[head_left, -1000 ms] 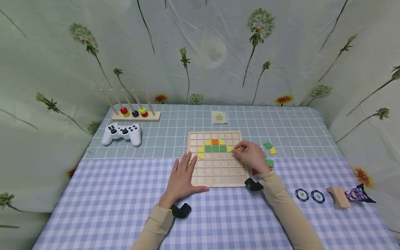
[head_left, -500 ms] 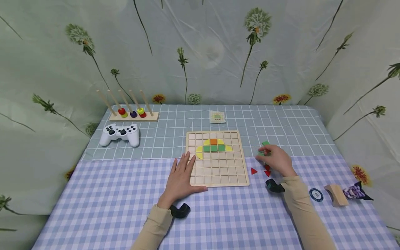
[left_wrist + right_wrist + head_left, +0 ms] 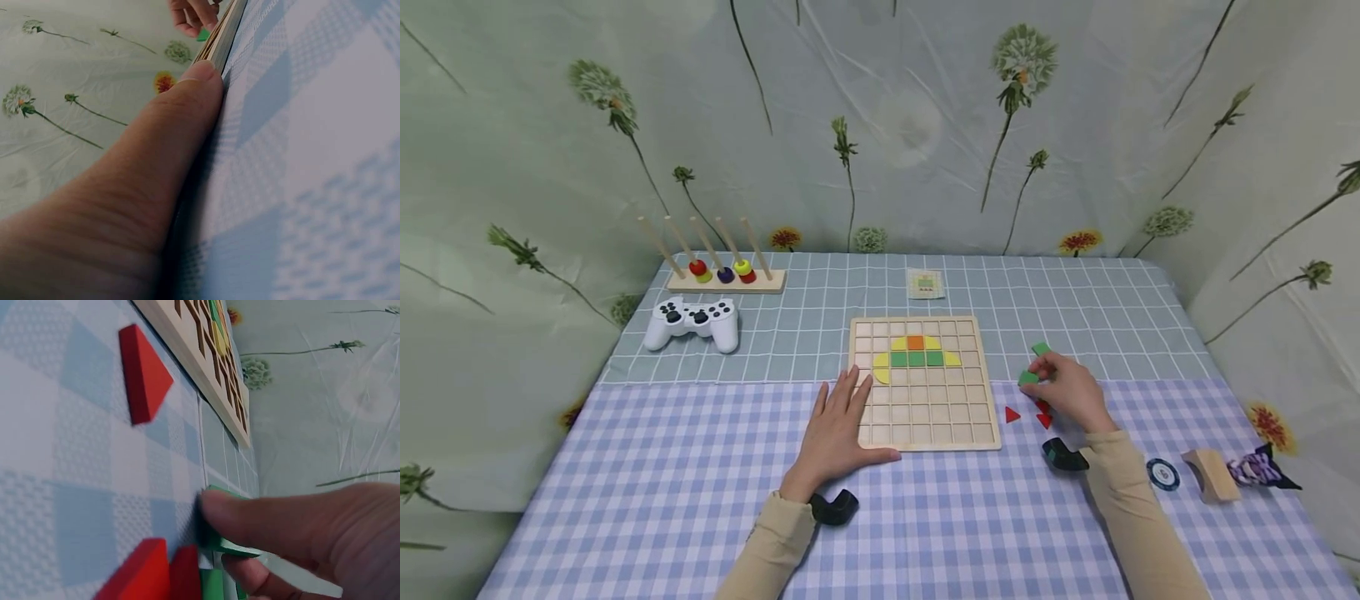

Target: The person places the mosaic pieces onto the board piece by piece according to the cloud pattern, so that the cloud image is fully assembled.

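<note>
My right hand (image 3: 1067,390) pinches a green square tile (image 3: 1027,378) between thumb and fingers, just right of the wooden grid board (image 3: 925,417). In the right wrist view the thumb lies against the tile's near side. Fingers spread, my left hand (image 3: 835,433) rests along the board's left edge, its thumb by the lower edge. Set in the board are an orange square (image 3: 915,342), a row of green squares (image 3: 916,358) and several yellow rounded pieces (image 3: 882,375). Beside the right hand lie another green tile (image 3: 1040,348) and red triangles (image 3: 1012,415), some partly hidden.
Beyond the board lies a small pattern card (image 3: 925,283). A peg stand with colored beads (image 3: 726,283) and a white game controller (image 3: 692,322) are at the back left. At right sit a poker chip (image 3: 1163,474), a wooden arch block (image 3: 1212,475) and a purple packet (image 3: 1260,467).
My right hand has let go of the yellow piece on the board, moved right to the loose tiles and taken hold of a green square. The left hand has stayed put.
</note>
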A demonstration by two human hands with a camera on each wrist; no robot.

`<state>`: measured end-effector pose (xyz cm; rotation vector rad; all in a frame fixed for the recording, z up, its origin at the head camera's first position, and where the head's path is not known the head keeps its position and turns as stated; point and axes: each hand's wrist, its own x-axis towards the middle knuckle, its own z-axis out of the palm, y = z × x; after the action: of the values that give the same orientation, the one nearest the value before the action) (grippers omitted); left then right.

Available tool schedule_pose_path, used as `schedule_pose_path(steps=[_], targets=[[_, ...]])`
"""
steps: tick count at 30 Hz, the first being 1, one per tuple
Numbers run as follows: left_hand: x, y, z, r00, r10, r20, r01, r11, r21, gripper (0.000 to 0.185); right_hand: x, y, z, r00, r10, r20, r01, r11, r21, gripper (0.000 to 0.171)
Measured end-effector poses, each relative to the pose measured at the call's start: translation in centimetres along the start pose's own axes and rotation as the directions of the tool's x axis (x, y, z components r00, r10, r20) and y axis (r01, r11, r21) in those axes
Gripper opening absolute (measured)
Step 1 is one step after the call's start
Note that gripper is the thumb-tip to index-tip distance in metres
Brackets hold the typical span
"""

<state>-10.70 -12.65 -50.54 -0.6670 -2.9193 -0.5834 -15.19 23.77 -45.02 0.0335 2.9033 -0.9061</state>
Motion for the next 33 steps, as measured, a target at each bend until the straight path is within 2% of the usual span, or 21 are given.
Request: schedule_pose_path(steps=[7, 14, 21, 25, 33], targets=[[0.0, 0.1, -0.1, 1.0, -0.002, -0.003, 0.002, 1.0, 0.006, 0.119, -0.5, -0.5, 0.5, 0.995, -0.052, -0.09, 0.053, 0.998, 0.017, 0.018], [0.0, 0.2, -0.2, 1.0, -0.011, 0.013, 0.01, 1.0, 0.007, 0.118, -0.2, -2.1, 2.2, 0.979, -0.127, -0.158, 0.139, 0.988, 0.063, 0.013], [0.0, 0.2, -0.2, 1.0, -0.013, 0.017, 0.013, 1.0, 0.007, 0.119, 0.7, -5.1, 4.0, 0.974, -0.193, -0.118, 0.21, 0.965, 0.154, 0.017], [0.0, 0.2, -0.2, 1.0, -0.017, 0.017, 0.016, 1.0, 0.009, 0.118, 1.2, -7.0, 5.2, 0.978, -0.196, -0.073, 0.208, 0.956, 0.209, 0.017], [0.1, 0.2, -0.3, 0.998, -0.042, 0.051, 0.041, 0.999, 0.015, 0.119, 1.8, -10.0, 7.4, 0.97, -0.241, -0.024, 0.24, 0.942, 0.233, 0.01]])
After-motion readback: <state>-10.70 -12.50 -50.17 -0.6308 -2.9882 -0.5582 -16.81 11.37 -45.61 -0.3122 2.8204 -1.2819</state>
